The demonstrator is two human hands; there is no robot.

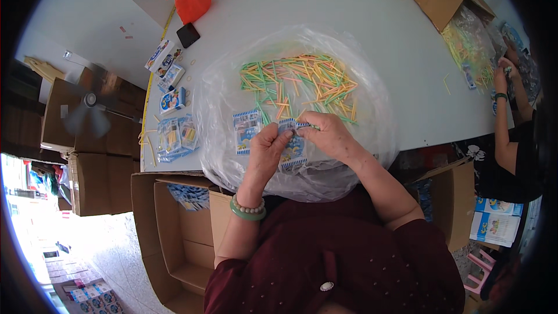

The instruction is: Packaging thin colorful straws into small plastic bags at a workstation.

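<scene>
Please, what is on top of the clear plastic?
Loose coloured sticks and a blue-and-white packet lie on the clear plastic. The left hand and right hand hold another packet; what they cover is hidden.

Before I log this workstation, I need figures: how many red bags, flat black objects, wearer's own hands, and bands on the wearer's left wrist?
Red bag: 1
Flat black object: 1
Hands at a blue-and-white packet: 2 (left hand, right hand)
Wrist bands: 2 (beaded bracelet, green bangle)
Total: 6
</scene>
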